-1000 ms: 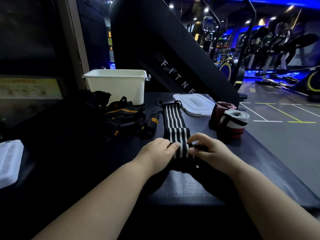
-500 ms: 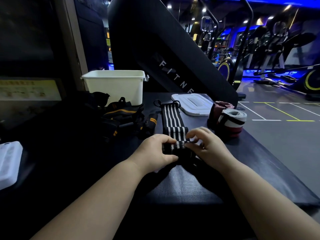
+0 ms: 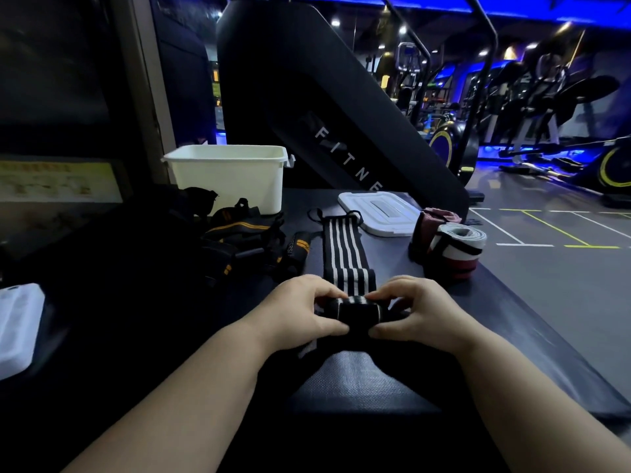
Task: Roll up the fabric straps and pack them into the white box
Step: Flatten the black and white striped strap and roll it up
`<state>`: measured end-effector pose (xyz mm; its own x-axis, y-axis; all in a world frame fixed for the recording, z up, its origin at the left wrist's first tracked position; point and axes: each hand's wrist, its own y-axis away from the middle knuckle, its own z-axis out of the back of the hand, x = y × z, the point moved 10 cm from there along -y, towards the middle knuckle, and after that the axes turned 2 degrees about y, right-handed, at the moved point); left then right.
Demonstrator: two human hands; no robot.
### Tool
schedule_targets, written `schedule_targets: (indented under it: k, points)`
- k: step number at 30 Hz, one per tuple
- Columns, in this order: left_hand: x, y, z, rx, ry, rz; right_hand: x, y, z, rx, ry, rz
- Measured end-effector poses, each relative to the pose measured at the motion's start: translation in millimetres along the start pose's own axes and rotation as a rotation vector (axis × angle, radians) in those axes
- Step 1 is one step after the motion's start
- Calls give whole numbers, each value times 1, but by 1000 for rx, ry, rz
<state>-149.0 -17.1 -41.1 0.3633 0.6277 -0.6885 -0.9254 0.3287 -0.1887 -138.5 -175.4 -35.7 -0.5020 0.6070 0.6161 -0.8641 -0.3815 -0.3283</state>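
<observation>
A black strap with white stripes (image 3: 345, 250) lies flat on the dark mat, running away from me, its near end wound into a small roll (image 3: 356, 310). My left hand (image 3: 300, 312) pinches the roll's left end and my right hand (image 3: 418, 310) pinches its right end, fingers curled over the top. The white box (image 3: 232, 180) stands open at the back left. Its white lid (image 3: 379, 213) lies flat behind the strap. Two rolled straps, white, black and red (image 3: 454, 249), stand at the right. A heap of black and orange straps (image 3: 246, 240) lies left of the striped one.
A slanted black machine panel (image 3: 341, 124) rises behind the mat. The mat's right edge (image 3: 532, 319) drops to the gym floor. A white object (image 3: 17, 329) sits at the far left. Exercise machines (image 3: 546, 107) fill the background.
The roll has grown and moved a little further up the strap, so less striped length lies flat. Both hands shifted forward with it and now grip the roll's ends.
</observation>
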Motion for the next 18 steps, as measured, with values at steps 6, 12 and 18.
schedule_targets:
  k: [6, 12, 18]
  points:
    - [3, 16, -5, 113, 135, 29, 4, 5, -10, 104, -151, -30]
    - [16, 12, -8, 99, 258, 67, -1, 6, -11, 102, -251, -77]
    - [20, 6, 0, -66, 204, 121, -5, 3, -8, 9, -272, -148]
